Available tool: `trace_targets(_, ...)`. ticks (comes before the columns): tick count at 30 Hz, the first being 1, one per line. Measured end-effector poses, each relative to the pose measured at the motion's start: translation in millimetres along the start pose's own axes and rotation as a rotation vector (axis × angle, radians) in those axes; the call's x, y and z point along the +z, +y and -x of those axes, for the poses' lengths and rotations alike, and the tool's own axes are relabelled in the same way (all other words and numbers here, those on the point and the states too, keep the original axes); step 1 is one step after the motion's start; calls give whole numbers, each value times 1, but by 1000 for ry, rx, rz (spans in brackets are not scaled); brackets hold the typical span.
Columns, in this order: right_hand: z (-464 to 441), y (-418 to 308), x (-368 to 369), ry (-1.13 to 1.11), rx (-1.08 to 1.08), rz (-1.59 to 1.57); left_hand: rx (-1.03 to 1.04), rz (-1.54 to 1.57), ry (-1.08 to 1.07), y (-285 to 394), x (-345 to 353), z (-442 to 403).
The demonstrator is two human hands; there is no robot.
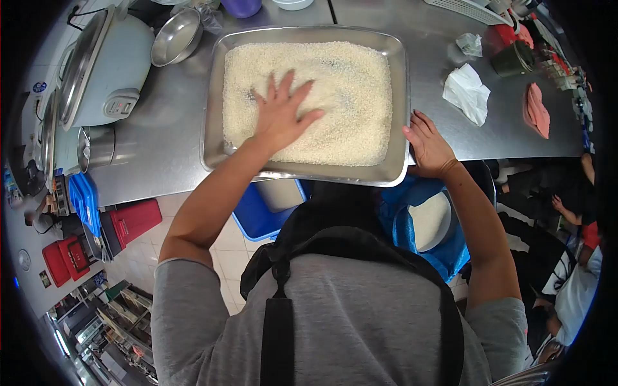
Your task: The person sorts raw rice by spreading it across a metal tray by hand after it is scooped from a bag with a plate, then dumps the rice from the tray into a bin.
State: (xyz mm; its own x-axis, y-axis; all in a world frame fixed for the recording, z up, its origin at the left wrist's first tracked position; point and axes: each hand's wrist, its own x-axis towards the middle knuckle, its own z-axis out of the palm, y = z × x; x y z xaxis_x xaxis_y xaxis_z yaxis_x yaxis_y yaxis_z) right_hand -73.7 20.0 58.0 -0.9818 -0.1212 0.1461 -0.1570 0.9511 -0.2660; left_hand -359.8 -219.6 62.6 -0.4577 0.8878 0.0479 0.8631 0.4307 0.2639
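The fingers (284, 87) of the left hand (278, 121) are spread wide, palm down and released, and are laid on loose rice (354, 125). The fingers of the right hand (432, 149) are stretched forward beside the right rim of a metal tray (302, 174), near its close right corner; whether the rim is grasped cannot be told. Most of the tray's floor is covered by the rice, and the tray is set at the near edge of a metal worktop (151, 151). To the right, a crumpled white sheet (466, 94) and, farther out, a pink cloth (536, 110) are placed. To the left, a metal bowl (177, 37) is seen near the tray's far corner, with a large lidded cooker (108, 74) beyond it and a metal pot (102, 147) nearer. Below the worktop, a blue tub (257, 217) and a blue bag (403, 228) are partly hidden by the wearer's body. Other people (579, 299) are glimpsed at the far right.
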Motion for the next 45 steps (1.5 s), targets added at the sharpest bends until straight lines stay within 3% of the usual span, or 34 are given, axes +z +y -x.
trace_targets(11,1,0,1,9,7,3,229,124,-16,85,11,-23)
trace_targets(19,1,0,4,19,23,9,532,128,-186,47,-18,9)
trace_targets(30,0,-1,5,50,17,23,184,20,-213,-42,-75,67)
trace_targets(37,0,-1,6,42,28,18,-53,28,-229,-24,-89,83)
trace_targets(45,0,-1,5,44,15,25,121,256,-207,53,-46,61)
